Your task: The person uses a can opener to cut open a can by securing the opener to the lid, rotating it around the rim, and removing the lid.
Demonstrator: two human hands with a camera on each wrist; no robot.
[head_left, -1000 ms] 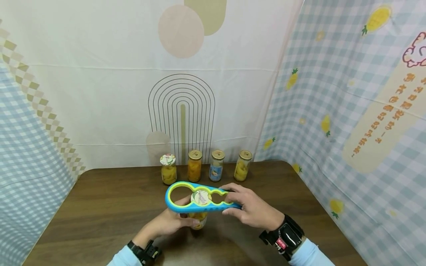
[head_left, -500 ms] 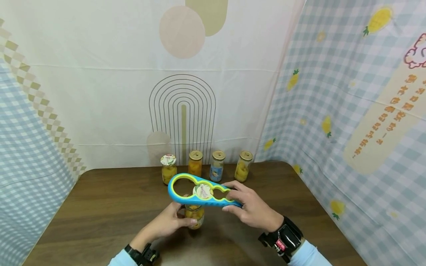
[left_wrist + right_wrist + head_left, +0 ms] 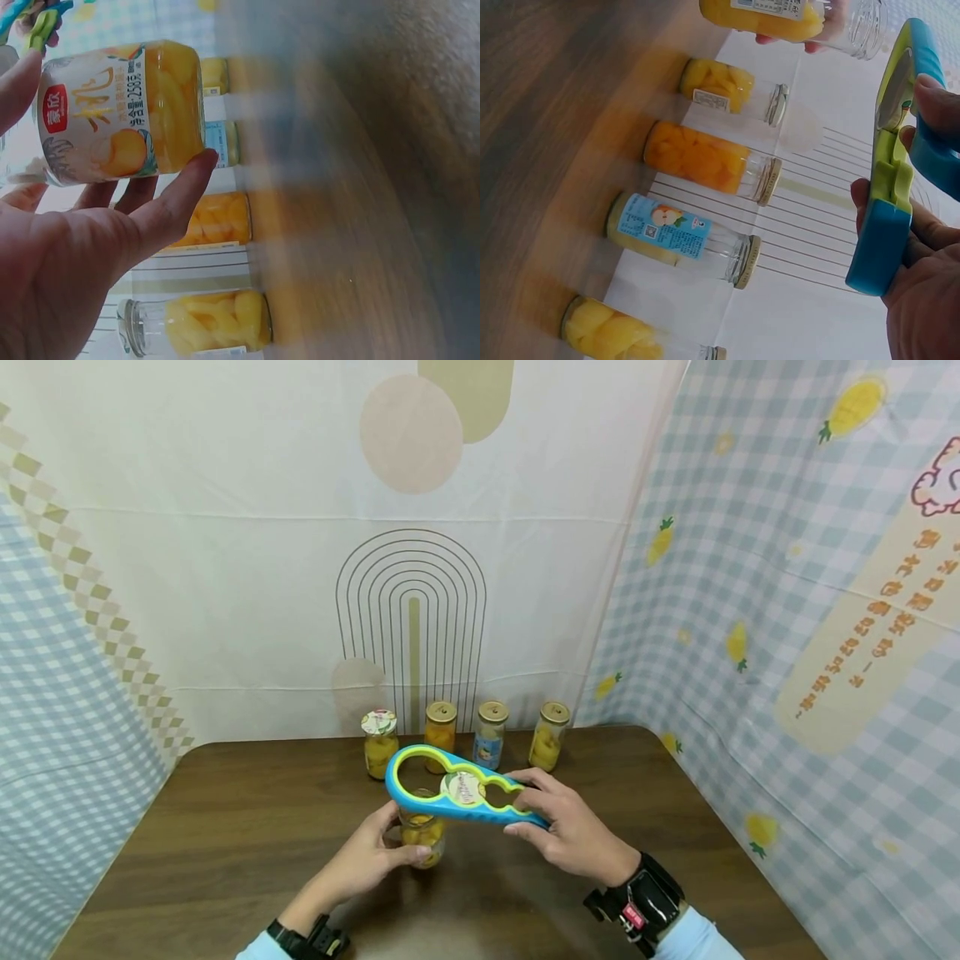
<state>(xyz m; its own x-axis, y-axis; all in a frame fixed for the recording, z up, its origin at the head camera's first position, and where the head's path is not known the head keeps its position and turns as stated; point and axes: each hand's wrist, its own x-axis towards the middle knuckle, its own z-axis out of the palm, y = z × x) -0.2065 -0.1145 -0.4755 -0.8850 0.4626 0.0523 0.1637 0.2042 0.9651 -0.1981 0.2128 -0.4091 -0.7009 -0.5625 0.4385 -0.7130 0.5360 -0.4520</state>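
The head view looks forward and steeply down from above the near side of the brown wooden counter (image 3: 247, 843), set back enough to reach the white printed cloth (image 3: 540, 602) beyond its far edge. The left wrist view, low and tipped sideways, faces the far side from close behind the white-labelled glass jar of yellow fruit (image 3: 97, 112). The right wrist view, tipped the opposite way, looks far past the nearby blue-and-green plastic opener (image 3: 881, 244). All three share the far row of four lidded glass fruit jars (image 3: 491, 737).
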